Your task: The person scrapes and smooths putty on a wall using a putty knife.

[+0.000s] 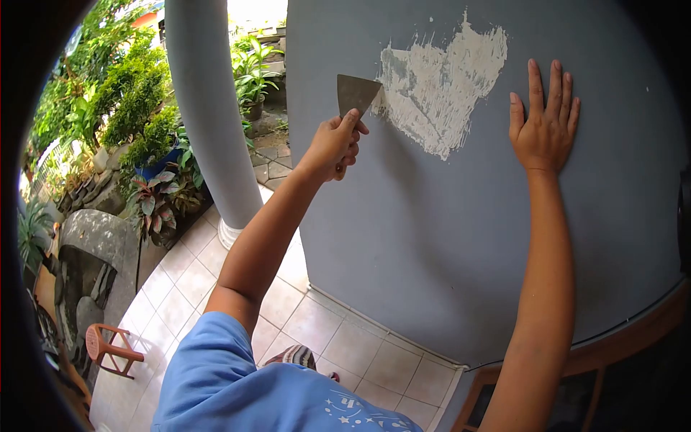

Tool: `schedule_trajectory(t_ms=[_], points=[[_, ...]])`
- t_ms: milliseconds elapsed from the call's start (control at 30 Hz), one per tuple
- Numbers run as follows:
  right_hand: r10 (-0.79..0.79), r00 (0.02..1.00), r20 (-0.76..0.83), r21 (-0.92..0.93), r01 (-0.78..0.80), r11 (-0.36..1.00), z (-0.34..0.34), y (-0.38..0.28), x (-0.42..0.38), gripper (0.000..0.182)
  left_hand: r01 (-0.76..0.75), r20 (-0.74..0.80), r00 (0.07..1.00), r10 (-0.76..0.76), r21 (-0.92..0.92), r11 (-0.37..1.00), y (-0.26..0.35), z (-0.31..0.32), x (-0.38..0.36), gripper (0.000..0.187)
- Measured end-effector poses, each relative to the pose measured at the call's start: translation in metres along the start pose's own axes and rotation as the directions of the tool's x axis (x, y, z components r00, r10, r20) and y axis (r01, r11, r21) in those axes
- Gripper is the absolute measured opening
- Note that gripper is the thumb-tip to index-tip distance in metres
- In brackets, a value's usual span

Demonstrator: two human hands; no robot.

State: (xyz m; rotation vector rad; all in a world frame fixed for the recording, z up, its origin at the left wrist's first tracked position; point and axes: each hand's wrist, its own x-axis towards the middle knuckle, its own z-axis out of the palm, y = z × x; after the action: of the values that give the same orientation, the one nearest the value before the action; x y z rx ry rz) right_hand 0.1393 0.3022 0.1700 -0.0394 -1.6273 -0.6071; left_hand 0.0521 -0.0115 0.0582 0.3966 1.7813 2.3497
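My left hand (pixel 337 145) is closed around the handle of a putty knife (pixel 357 92), whose wide flat blade points up. The blade's right corner meets the left edge of a rough whitish patch (pixel 450 86) on the grey wall (pixel 461 230). Streaks of filler and ragged borders show across the patch. To the right of it, my right hand (pixel 545 129) lies flat against the wall with fingers spread, holding nothing. Most of the knife's handle is hidden in my left fist.
A round grey pillar (pixel 209 108) stands left of the wall. Potted plants (pixel 252 68) and rocks (pixel 101 237) lie beyond the tiled floor (pixel 374 353). A small brown stool (pixel 111 349) is at lower left. A wooden frame (pixel 583 367) runs along the lower right.
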Motion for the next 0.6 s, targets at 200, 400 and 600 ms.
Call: schedule_trajectory(t_ms=[200,400,600], points=[[-0.005,1.0,-0.006,-0.007,0.005,1.0,0.0,0.001,0.001,0.058,0.002,-0.031,1.0,-0.003,-0.024,1.0,-0.018,0.001,0.001,0.042],[-0.009,1.0,0.015,0.008,0.009,1.0,0.0,0.0,-0.002,0.058,-0.086,-0.064,0.993,0.094,0.122,0.989,-0.017,0.002,-0.011,0.042],[-0.008,1.0,0.012,-0.015,0.008,1.0,-0.002,0.001,0.0,0.058,-0.101,0.023,0.995,0.098,0.24,0.965,-0.008,-0.006,-0.003,0.046]])
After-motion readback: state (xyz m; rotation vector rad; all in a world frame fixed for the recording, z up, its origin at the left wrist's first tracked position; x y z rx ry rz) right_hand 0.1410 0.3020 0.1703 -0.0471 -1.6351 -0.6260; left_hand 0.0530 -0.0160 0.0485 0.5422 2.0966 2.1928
